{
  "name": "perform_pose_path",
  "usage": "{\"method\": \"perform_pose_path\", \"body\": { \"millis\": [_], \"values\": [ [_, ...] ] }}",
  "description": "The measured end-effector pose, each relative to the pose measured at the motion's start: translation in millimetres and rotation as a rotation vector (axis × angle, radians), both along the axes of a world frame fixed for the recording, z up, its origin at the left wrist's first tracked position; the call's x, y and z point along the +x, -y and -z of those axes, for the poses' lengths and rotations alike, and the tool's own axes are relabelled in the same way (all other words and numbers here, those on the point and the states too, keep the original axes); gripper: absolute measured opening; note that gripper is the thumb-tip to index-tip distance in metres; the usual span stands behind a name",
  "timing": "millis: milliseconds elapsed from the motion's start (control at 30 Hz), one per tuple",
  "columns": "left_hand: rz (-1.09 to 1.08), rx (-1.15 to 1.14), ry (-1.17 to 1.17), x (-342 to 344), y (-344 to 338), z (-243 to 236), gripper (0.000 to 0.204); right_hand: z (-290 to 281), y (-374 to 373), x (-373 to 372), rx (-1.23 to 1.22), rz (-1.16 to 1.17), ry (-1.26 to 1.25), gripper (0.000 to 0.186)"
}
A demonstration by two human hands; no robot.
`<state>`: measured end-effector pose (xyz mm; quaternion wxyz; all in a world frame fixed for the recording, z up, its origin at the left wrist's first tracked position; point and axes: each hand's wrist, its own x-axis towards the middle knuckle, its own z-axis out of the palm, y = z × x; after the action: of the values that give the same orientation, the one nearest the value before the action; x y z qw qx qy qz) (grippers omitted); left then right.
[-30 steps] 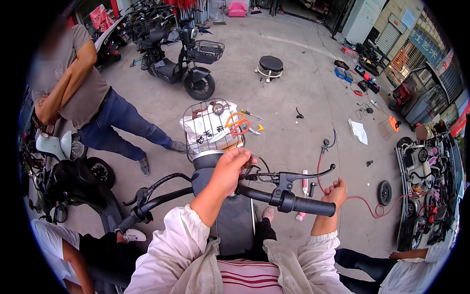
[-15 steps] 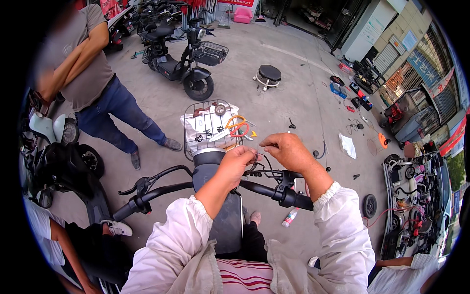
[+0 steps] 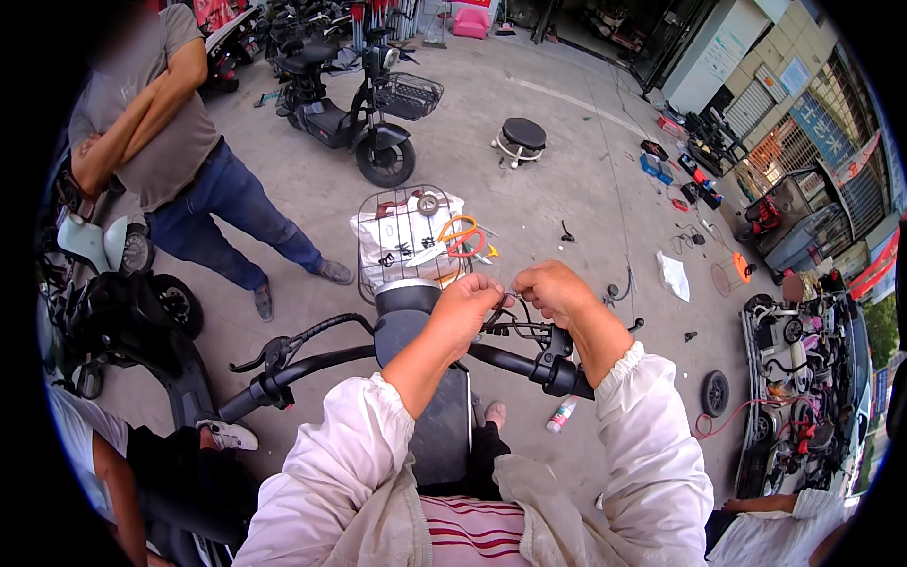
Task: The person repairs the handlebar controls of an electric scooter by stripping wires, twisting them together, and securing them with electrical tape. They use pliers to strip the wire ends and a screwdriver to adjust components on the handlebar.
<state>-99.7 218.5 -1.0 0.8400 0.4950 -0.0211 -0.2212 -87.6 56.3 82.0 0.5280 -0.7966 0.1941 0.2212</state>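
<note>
Both hands' fingers pinched on a small part (image 3: pixel 511 295) above handlebar (image 3: pixel 378 352), wire basket (image 3: pixel 408 241) ahead, bystander (image 3: pixel 179 161) left

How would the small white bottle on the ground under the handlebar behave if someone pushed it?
The small white bottle seems to lie on its side on smooth concrete, so it would probably roll or skid. It looks like thin plastic, likely light. Its narrow shape suggests it would tip easily if stood upright.

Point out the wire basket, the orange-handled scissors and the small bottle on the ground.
wire basket (image 3: pixel 397 248), head view, on its front mesh.
orange-handled scissors (image 3: pixel 460 236), head view, on the orange handle loops.
small bottle (image 3: pixel 561 415), head view, on its white body.
</note>
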Motion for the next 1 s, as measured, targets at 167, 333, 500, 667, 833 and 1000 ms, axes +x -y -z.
{"method": "perform_pose_path", "body": {
  "millis": [167,333,500,667,833,1000],
  "values": [
    [-0.026,0.018,-0.008,-2,-1,-3,0.007,0,-1,-2,-0.048,-0.04,0.125,0.014],
    [-0.118,0.076,-0.005,-7,0,-14,0.011,-6,-1,-24,-0.331,-0.164,0.606,0.008],
    [-0.136,0.255,0.168,-12,-1,-13,0.02,1,-4,-36,-0.491,-0.346,0.863,0.014],
    [-0.21,0.407,0.369,-16,4,-3,0.021,4,-13,-36,-0.592,-0.36,0.887,0.012],
    [-0.274,0.529,0.411,-21,6,-18,0.013,3,-10,-39,-0.581,-0.343,0.885,0.012],
    [-0.342,0.585,0.502,-25,8,-17,0.013,6,-8,-42,-0.569,-0.338,0.909,0.013]
  ]
}}
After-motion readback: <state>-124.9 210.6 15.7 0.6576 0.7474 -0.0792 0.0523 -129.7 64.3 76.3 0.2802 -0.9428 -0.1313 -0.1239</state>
